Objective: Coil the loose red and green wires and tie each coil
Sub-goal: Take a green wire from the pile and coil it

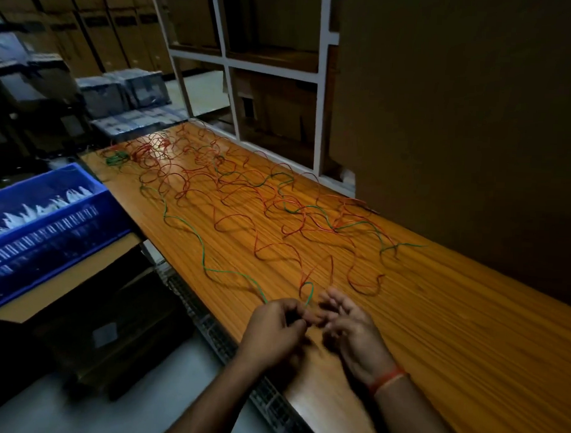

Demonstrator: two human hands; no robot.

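Wires [246,195] sprawl across the table [467,336] beside a blue crate [51,214].

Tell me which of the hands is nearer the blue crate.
Left. The left hand is on the blue crate's side, gripping a green wire; the right hand is beyond it, farther from the crate.

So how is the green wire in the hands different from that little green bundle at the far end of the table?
The green wire snakes loose along the table's left edge to the left hand, whose fingers pinch it; the green bundle lies in a small tight coil at the far corner, touched by neither hand. The wire stretches long; the bundle stays compact. Both are thin, green and on the wooden table.
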